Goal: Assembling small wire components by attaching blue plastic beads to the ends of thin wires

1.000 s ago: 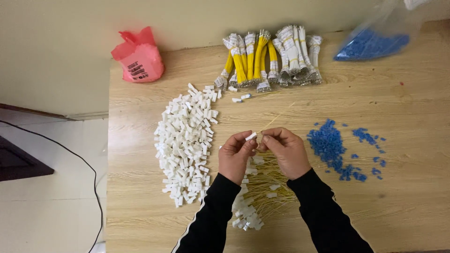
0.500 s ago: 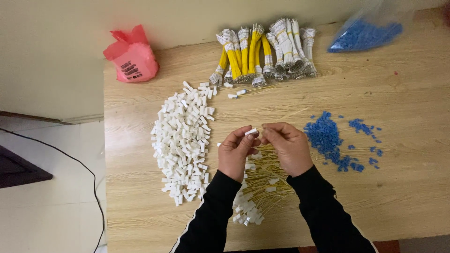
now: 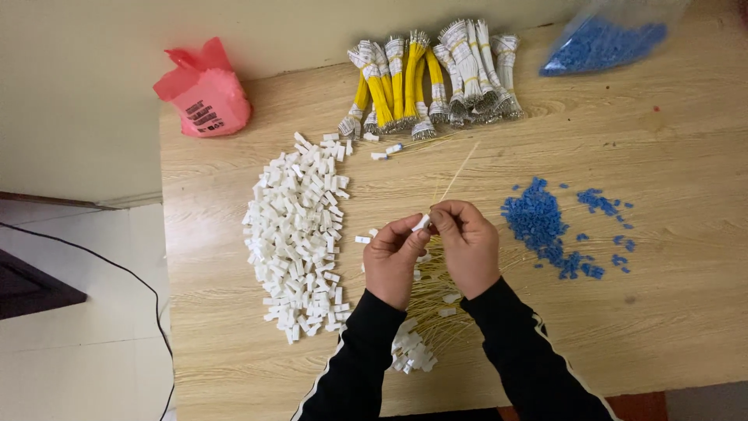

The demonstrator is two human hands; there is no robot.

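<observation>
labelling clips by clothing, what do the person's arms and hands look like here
Both arms are in long black sleeves that reach the wrists. The right sleeve has a thin white line running down its outer side, and the left sleeve shows a similar white line near its lower edge. The left hand and right hand are bare: no gloves, and no rings or watch can be seen.

A pale wood-grain worktop [image 3: 662, 312] carries everything. A broad heap of small white connectors [image 3: 300, 234] lies left of centre. Bundles of yellow and white wires [image 3: 428, 78] lie along the far edge, with a pink plastic bag [image 3: 204, 90] at the far left corner and a clear bag of blue pieces [image 3: 604, 43] at the far right. Loose blue pieces [image 3: 545, 226] are scattered on the right, and thin yellowish wires [image 3: 436, 304] lie near the front edge.
</observation>
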